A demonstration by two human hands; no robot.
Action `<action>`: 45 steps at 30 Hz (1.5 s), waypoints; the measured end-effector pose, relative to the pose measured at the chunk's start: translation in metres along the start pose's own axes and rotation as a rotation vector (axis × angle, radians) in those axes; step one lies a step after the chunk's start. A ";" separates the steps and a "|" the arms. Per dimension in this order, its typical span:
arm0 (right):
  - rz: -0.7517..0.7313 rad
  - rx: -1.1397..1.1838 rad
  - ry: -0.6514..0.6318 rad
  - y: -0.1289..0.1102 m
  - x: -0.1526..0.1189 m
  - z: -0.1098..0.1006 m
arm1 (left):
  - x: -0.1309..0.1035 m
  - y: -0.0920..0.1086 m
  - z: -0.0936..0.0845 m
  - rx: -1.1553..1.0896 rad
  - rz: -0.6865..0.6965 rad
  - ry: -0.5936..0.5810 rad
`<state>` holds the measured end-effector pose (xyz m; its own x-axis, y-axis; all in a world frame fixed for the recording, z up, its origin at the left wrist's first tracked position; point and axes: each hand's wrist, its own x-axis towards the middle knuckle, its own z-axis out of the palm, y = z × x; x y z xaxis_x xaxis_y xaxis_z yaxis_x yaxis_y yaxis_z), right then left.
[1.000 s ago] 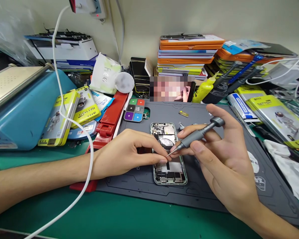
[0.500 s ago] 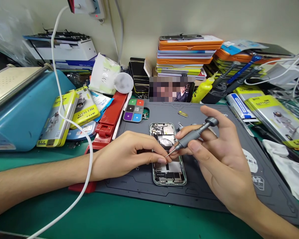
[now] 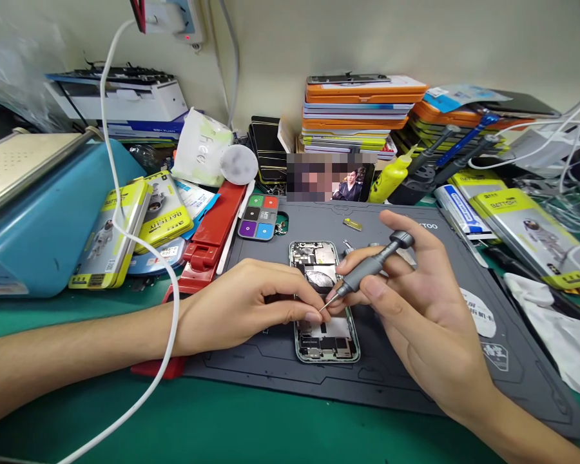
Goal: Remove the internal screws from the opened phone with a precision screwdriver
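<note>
The opened phone point(image 3: 325, 301) is lying flat on the grey work mat point(image 3: 415, 380), pinned by the left hand point(image 3: 241, 306), fingertips pressed shut beside the board so nothing slips. The grey screwdriver point(image 3: 370, 266) is clasped pen-style in the right hand point(image 3: 415, 303), tilted low so its tip is met at the left fingertips.

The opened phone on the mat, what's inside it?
Inside the opened phone: circuit boards and metal shields at top and bottom. The left hand and the screwdriver in the right hand cover its middle.

The right hand point(image 3: 415, 322) grips a grey screwdriver point(image 3: 367, 270), tip at the opened phone point(image 3: 323, 299) on the dark mat point(image 3: 464, 374); the left hand point(image 3: 241, 306) apparently pinches something tiny beside it.
</note>
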<state>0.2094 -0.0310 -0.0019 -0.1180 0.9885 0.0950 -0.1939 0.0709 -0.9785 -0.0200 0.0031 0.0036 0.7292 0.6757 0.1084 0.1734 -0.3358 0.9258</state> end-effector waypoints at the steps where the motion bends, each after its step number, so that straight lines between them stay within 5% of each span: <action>1: 0.000 0.001 0.000 0.000 0.000 0.000 | 0.000 0.000 0.000 -0.002 -0.004 0.000; 45: 0.112 0.157 -0.094 0.001 0.005 -0.002 | -0.001 0.002 0.000 -0.009 0.025 -0.045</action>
<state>0.2111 -0.0259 -0.0027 -0.2359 0.9717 0.0113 -0.3229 -0.0674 -0.9440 -0.0205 0.0017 0.0052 0.7624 0.6368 0.1155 0.1487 -0.3460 0.9264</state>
